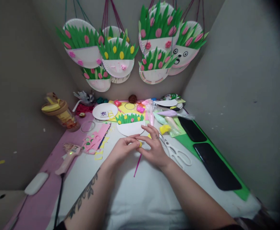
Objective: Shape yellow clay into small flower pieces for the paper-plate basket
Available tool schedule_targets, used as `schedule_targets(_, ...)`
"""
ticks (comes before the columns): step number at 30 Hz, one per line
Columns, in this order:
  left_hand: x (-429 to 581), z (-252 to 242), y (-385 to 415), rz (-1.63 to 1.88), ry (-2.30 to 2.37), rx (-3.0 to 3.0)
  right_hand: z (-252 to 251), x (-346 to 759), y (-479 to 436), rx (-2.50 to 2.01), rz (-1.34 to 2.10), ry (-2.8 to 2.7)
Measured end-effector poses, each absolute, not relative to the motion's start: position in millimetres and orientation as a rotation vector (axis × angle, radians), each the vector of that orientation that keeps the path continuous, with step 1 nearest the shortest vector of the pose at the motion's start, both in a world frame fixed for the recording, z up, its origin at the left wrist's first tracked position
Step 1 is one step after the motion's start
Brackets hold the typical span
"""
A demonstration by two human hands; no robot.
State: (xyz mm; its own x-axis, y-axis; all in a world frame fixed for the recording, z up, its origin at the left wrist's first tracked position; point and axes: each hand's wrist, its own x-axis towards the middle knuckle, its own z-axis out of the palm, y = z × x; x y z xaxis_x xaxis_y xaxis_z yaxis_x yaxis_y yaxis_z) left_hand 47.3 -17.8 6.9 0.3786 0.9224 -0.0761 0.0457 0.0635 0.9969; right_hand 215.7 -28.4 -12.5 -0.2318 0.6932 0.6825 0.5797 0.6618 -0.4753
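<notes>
My left hand [124,147] and my right hand [154,147] meet over the middle of the white-covered table. Their fingertips pinch a small yellow piece [140,144] between them, most of it hidden by the fingers. The other fingers of my right hand are raised and spread. A thin magenta stick [137,165] lies just below the hands. Right beyond them is a white half paper plate [130,128] with green paper grass [127,118] and small yellow and pink flowers along its top. White-handled scissors [177,153] lie to the right of my right hand.
A pink glue gun [69,158] with a lit light and cut pink paper [96,137] lie at left. Bags of coloured clay [165,118] and a white plate [105,111] are at the back. Two black phone-like slabs [216,164] rest at right. Finished plate baskets [119,68] hang above.
</notes>
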Motion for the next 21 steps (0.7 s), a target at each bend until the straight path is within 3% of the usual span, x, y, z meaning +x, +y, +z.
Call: schedule_targets(21,48.2,8.1,-17.4,0.84,0.952,1.304,-13.4,216.9,-27.5,-1.007,0.144,-1.907)
